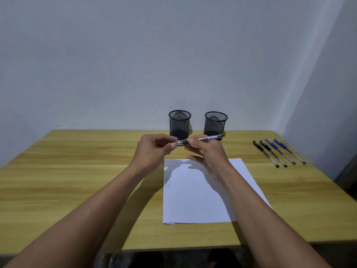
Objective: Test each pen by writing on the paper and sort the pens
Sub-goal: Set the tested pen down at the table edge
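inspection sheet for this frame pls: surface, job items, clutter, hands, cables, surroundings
Surface: yellow wood-grain table, flat, against the wall.
Job's things: white paper sheet near the front edge, faint scribble at its left edge; two black mesh pen cups upright at the back, apparently empty; four capped pens in a row at right, two black, two blue; one clear-barrelled black pen held over the paper.
Clutter: nothing seen.
Grippers: left hand pinches the pen's tip end, possibly its cap; right hand grips the barrel.
Cables: nothing seen.
Surroundings: plain grey-white walls, corner at right.
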The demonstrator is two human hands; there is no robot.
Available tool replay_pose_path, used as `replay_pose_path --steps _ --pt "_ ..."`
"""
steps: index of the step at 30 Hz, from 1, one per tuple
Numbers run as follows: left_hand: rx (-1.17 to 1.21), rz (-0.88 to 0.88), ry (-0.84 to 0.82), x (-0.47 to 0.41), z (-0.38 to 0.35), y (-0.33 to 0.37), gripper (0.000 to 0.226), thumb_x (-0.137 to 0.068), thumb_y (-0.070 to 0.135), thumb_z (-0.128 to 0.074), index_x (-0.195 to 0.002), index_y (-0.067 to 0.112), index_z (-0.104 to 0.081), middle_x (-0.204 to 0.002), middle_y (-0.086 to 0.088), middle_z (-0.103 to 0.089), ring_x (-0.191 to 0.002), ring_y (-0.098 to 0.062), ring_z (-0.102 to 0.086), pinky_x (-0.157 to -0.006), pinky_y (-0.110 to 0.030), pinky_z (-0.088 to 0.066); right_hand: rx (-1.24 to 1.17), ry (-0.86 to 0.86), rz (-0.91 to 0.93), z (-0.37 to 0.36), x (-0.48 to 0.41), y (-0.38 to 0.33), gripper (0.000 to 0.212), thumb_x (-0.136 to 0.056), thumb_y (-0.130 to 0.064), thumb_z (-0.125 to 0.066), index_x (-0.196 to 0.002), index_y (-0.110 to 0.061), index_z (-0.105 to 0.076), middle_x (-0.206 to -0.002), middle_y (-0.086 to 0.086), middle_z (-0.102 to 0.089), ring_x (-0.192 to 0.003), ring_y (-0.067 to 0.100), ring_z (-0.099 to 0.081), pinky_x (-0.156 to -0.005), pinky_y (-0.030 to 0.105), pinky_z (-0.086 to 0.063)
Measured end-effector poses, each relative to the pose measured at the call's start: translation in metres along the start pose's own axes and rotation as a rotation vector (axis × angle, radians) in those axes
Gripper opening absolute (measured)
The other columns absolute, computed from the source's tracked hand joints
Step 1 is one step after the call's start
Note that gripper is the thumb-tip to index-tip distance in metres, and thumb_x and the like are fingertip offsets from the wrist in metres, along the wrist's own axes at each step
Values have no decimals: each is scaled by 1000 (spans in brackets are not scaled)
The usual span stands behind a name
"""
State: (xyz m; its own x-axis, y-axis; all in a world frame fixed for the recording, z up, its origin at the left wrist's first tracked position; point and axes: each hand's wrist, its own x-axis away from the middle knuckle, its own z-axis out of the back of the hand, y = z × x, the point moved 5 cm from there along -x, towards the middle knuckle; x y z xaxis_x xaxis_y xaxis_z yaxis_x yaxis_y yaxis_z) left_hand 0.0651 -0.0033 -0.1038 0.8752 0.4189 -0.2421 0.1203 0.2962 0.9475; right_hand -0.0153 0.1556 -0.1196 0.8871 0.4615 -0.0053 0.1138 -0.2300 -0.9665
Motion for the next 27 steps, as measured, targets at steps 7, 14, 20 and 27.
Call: replay_pose_path --steps 7,14,20,27 --pt "281 98 8 1 -8 7 15 -85 0 -72 -99 1 -75 -88 -14 -75 -77 -14 -70 -77 -23 -57 -101 -35 -8 -4 2 -7 3 -91 -7 -72 -89 -9 -70 -83 4 -77 -89 18 -75 -83 36 -61" --pt "306 130 6 3 -5 4 10 -85 0 -71 -95 2 -75 -81 -10 -74 -77 -15 -72 -77 -24 -58 -70 -68 -33 -8 4 -4 1 -91 -10 -73 -91 -11 -73 -86 7 -77 -88 18 -75 -78 33 -61" --pt "334 143 70 2 6 4 8 -86 -2 -69 -93 -1 -73 -87 -13 -71 -80 -19 -68 -80 -25 -59 58 -89 -3 10 1 -22 4 -89 -14 -74 -88 -16 -77 -83 1 -75 -85 15 -71 -68 29 -56" --pt "330 131 84 5 1 4 8 -86 -1 -70 -93 0 -73 -86 -14 -71 -80 -19 -69 -79 -25 -59 676 -85 251 17 -3 -55 5 -81 -12 -82 -81 -17 -81 -74 2 -73 -69 7 -60 -67 22 -45"
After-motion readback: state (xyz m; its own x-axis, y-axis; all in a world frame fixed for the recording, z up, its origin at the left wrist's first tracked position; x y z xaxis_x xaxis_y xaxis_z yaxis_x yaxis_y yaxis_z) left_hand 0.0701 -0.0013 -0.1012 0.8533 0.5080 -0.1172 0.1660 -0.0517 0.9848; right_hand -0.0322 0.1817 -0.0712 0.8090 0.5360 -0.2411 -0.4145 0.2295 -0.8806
